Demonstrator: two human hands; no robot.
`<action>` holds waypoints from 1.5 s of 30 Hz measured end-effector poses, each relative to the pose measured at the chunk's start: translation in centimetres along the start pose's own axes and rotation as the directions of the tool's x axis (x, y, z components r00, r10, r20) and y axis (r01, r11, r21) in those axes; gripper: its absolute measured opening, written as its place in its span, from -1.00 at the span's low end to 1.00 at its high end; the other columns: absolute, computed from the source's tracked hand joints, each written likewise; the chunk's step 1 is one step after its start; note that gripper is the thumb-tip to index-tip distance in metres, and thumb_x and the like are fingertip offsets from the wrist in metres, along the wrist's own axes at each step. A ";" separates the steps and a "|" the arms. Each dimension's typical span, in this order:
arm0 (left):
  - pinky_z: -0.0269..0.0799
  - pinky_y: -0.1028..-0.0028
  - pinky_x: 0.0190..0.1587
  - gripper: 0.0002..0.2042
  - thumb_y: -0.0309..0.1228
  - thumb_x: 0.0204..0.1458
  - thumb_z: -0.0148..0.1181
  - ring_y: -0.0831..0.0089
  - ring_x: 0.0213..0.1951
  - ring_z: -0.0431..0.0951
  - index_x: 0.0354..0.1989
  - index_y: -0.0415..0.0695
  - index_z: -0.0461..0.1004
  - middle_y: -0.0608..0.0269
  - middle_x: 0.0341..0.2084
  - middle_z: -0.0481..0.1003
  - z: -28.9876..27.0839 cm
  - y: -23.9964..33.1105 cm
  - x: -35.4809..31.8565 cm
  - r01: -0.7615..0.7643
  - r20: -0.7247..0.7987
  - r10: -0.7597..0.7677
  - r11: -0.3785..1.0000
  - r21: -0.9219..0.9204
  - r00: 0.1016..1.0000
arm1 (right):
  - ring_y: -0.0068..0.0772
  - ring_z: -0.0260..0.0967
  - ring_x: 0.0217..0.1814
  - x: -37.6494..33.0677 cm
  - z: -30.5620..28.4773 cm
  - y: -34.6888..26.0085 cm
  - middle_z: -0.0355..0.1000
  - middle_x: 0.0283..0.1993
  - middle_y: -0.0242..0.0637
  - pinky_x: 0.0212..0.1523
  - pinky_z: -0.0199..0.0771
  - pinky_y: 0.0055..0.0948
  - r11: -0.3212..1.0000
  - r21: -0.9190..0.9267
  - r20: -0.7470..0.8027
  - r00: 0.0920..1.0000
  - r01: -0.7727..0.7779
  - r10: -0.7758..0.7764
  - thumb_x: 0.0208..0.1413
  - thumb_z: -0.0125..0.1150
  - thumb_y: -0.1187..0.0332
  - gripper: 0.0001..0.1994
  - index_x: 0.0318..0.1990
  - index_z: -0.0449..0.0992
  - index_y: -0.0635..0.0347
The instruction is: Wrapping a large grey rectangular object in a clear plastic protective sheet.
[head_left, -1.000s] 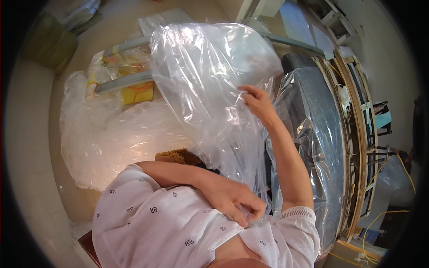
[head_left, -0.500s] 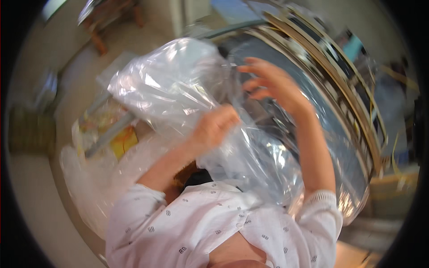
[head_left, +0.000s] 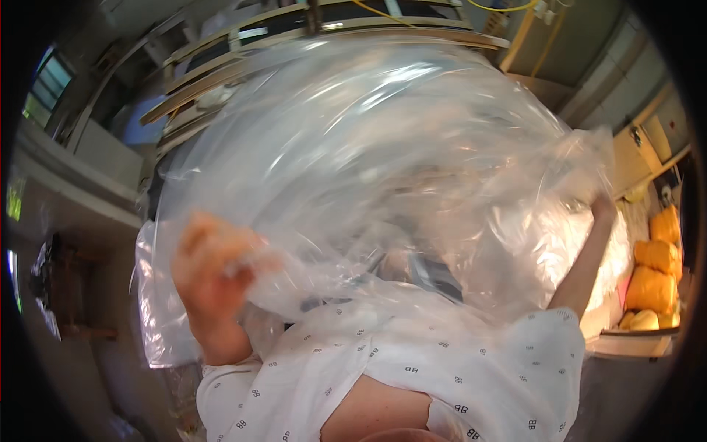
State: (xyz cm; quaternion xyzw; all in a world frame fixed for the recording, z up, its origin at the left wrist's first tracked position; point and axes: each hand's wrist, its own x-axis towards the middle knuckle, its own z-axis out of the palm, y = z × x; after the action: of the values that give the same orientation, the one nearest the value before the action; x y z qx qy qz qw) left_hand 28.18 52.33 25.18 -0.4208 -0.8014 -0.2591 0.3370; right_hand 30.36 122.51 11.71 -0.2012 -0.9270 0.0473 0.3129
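Observation:
A large clear plastic sheet (head_left: 346,140), wrinkled and shiny, billows across the middle of the view in front of my body. At its left side my left hand (head_left: 217,261) is raised and smeared by motion. Its fingers look curled closed, with the sheet's near edge trailing from them. Far out to the right, my arm is stretched and my right hand (head_left: 602,205) is closed on the sheet's right edge; folds of film partly hide its fingers. Beneath the film, dark shapes show through only dimly.
Wooden slats of a frame or rack (head_left: 294,40) run behind the sheet. At the right stands a wooden-edged shelf or box with orange bundles (head_left: 654,265). A yellow cord (head_left: 508,7) hangs at the far top. More film (head_left: 158,317) drapes down at the left.
The view has swung to the right. The bunched sheet is now spread wide between my hands. My right hand, open before, has reached far right and closed on the film.

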 end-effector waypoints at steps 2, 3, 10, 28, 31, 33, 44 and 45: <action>0.16 0.68 -0.50 -0.86 -0.42 -0.08 0.24 0.72 -0.51 0.27 -0.41 -0.16 0.41 0.49 -0.54 0.36 3.2 -2.4 -0.4 0.391 -0.066 -0.490 0.762 -0.516 0.869 | -0.27 0.24 0.06 -8.2 -11.4 8.5 0.28 0.04 -0.12 0.07 0.23 -0.34 0.952 0.219 -0.344 0.896 -0.215 0.282 0.15 -0.23 0.25 -0.59 0.06 0.25 0.33; 0.12 0.69 -0.50 -0.88 -0.42 -0.04 0.18 0.75 -0.50 0.23 -0.42 -0.17 0.39 0.51 -0.55 0.32 5.9 -2.9 0.6 0.443 -0.016 -0.568 0.658 -0.609 0.823 | -0.22 0.24 0.05 -11.5 -16.7 11.6 0.26 0.04 -0.08 0.05 0.24 -0.29 0.893 0.349 -0.479 0.765 -0.285 0.431 0.15 -0.23 0.20 -0.57 0.05 0.24 0.35; 0.15 0.73 -0.37 -0.77 -0.27 0.08 0.06 0.78 -0.45 0.24 -0.44 -0.20 0.41 0.54 -0.56 0.35 23.5 -7.8 8.1 0.513 0.318 -0.413 0.557 -0.653 0.853 | -0.14 0.18 0.14 -12.3 -28.9 13.5 0.28 0.07 -0.08 0.12 0.14 -0.39 0.790 -0.549 -0.436 0.900 -0.272 0.007 0.12 0.02 0.17 -0.54 0.07 0.26 0.33; 0.26 0.27 0.02 -0.25 -0.36 -0.20 0.18 0.04 0.06 0.27 0.21 -0.22 -0.04 -0.10 0.07 0.20 19.9 3.5 -4.4 0.563 0.125 -0.567 0.824 0.063 0.814 | -0.75 0.28 -0.36 1.0 -3.5 -37.7 0.38 -0.40 -0.46 -0.32 0.30 -0.76 0.244 0.841 -0.470 0.876 0.482 -0.111 0.03 0.09 0.62 -0.90 -0.31 0.46 0.24; 0.37 0.28 -0.19 -0.59 -0.55 -0.23 0.04 0.13 -0.21 0.44 -0.08 -0.11 0.36 0.08 -0.24 0.43 15.3 0.2 -9.0 0.796 0.179 -0.807 0.587 0.144 0.563 | -0.63 0.37 -0.26 2.7 -3.1 -34.7 0.44 -0.29 -0.35 -0.20 0.40 -0.66 0.385 0.678 -0.552 0.780 0.626 -0.296 -0.01 0.10 0.67 -0.85 -0.25 0.47 0.34; 0.38 0.29 -0.26 -0.74 -0.57 -0.24 0.03 0.16 -0.29 0.46 -0.29 -0.11 0.47 0.14 -0.36 0.45 9.5 -1.0 -8.3 0.659 -0.016 -0.683 0.698 0.281 0.730 | -0.57 0.39 -0.26 2.5 -4.2 -32.7 0.45 -0.30 -0.33 -0.18 0.43 -0.62 0.595 0.526 -0.470 0.790 0.608 -0.393 -0.01 0.12 0.64 -0.88 -0.28 0.49 0.35; 0.35 0.55 -0.13 -0.71 -0.28 0.07 0.03 0.59 -0.20 0.43 -0.09 -0.17 0.39 0.30 -0.28 0.46 -14.3 -8.4 -4.2 0.611 0.161 -0.856 0.208 -0.764 0.492 | -0.75 0.26 -0.29 7.0 2.6 -35.6 0.37 -0.35 -0.50 -0.23 0.26 -0.73 0.437 0.849 -0.094 0.898 0.298 -0.429 0.08 0.11 0.43 -0.88 -0.26 0.47 0.28; 0.35 0.55 -0.13 -0.71 -0.28 0.07 0.03 0.59 -0.20 0.43 -0.09 -0.17 0.39 0.30 -0.28 0.46 -12.7 -9.6 -4.4 0.602 0.155 -0.858 0.205 -0.772 0.490 | -0.77 0.24 -0.34 6.8 3.2 -37.0 0.35 -0.40 -0.53 -0.30 0.24 -0.74 0.504 0.827 0.006 0.892 0.250 -0.452 0.09 0.10 0.39 -0.87 -0.31 0.46 0.28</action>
State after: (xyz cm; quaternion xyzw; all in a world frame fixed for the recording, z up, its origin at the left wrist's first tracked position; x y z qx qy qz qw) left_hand 25.98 36.29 28.68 -0.0321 -0.6527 -0.7521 0.0851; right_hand 10.86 91.47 20.89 0.1638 -0.8516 0.4202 0.2671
